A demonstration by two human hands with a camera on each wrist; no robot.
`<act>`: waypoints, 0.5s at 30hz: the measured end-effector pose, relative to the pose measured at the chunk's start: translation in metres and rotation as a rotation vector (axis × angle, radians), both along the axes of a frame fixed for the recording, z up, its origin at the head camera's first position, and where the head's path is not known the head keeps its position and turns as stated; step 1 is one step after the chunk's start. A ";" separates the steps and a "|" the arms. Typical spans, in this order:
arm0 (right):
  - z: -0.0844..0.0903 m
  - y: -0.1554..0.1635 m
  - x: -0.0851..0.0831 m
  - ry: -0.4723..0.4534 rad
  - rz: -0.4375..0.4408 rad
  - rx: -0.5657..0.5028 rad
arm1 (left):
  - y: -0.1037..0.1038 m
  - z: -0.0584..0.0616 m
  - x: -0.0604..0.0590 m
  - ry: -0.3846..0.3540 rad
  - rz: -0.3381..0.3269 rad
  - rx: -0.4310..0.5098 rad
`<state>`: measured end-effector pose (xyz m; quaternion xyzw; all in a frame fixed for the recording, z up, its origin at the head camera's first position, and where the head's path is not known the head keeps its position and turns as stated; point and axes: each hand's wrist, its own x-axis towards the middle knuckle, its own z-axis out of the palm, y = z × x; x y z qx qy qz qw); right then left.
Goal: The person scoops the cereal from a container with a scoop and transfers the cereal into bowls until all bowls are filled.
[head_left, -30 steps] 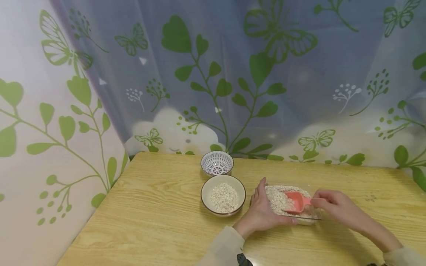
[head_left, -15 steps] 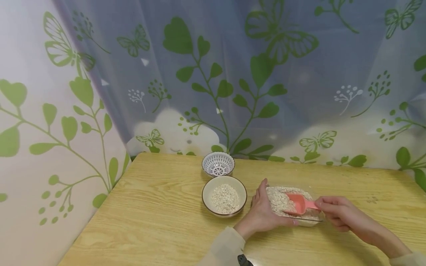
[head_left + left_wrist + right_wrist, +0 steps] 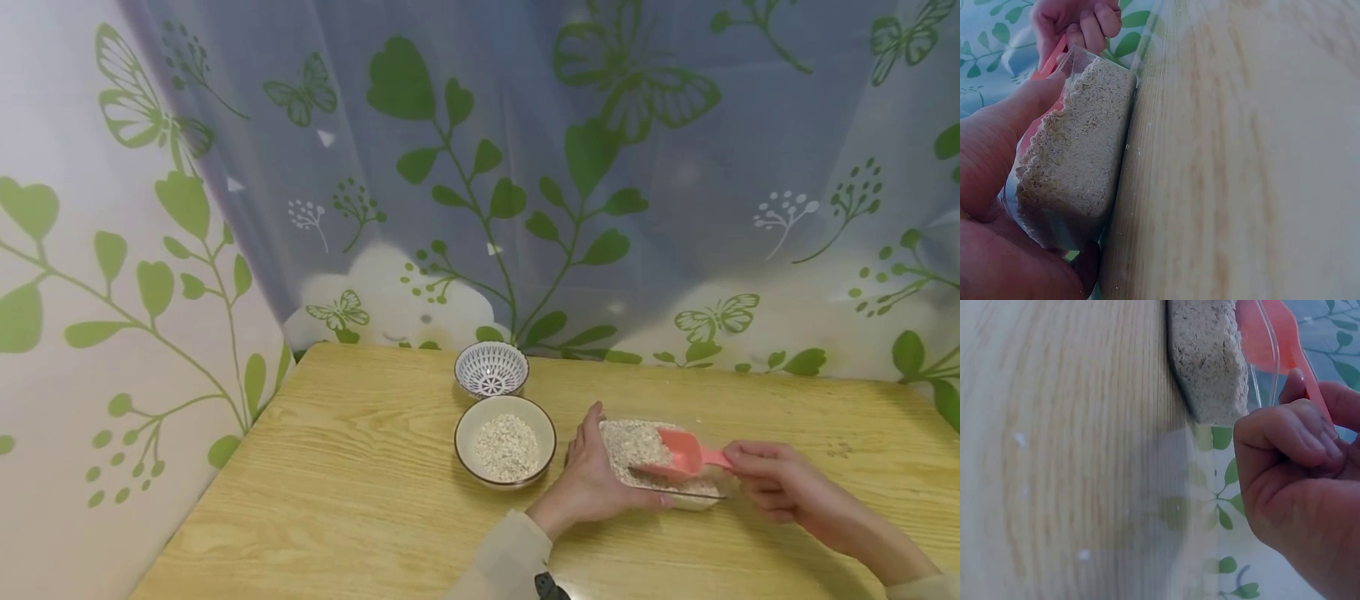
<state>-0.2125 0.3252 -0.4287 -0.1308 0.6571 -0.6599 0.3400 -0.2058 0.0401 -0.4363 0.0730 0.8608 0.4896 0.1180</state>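
Now oat tub (image 3: 637,446) btwn both hands.

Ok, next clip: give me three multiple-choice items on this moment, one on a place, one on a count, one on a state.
1. Where does the patterned bowl stand?
A. Behind the tan bowl of oats
B. Right of the clear container
C. In front of the left hand

2. How many round bowls are on the table?
A. One
B. Two
C. Three

3. What is the right hand doing?
A. Lying flat on the table
B. Lifting the tan bowl
C. Gripping the pink scoop by its handle

Answers:
1. A: the head view shows it just beyond the tan bowl, toward the curtain.
2. B: only the patterned bowl and the tan bowl.
3. C: its fingers curl round the handle of the pink scoop over the oats in the clear container, which the left hand holds.
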 end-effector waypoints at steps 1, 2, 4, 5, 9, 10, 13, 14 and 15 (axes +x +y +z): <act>-0.001 0.002 0.000 -0.006 0.007 -0.023 | 0.000 0.000 0.000 0.000 -0.002 0.001; -0.001 0.004 0.000 -0.018 0.011 -0.048 | -0.001 0.001 0.000 0.001 -0.004 0.001; -0.002 0.007 -0.001 -0.040 0.028 -0.118 | -0.001 0.001 0.001 0.002 -0.010 0.003; -0.003 0.009 -0.001 -0.049 0.043 -0.165 | -0.001 0.001 0.001 0.003 -0.013 0.004; -0.005 0.013 -0.003 -0.110 0.117 -0.377 | -0.001 0.000 0.000 0.006 -0.016 0.004; -0.006 0.013 -0.003 -0.124 0.133 -0.426 | -0.001 0.000 0.000 0.005 -0.016 0.001; -0.006 0.014 -0.003 -0.141 0.172 -0.532 | 0.000 -0.001 -0.001 0.003 -0.013 -0.006; -0.005 0.013 -0.003 -0.139 0.179 -0.557 | 0.000 -0.001 -0.001 0.000 -0.012 -0.008; -0.005 0.013 -0.002 -0.136 0.187 -0.581 | 0.000 -0.001 -0.001 -0.004 -0.012 -0.008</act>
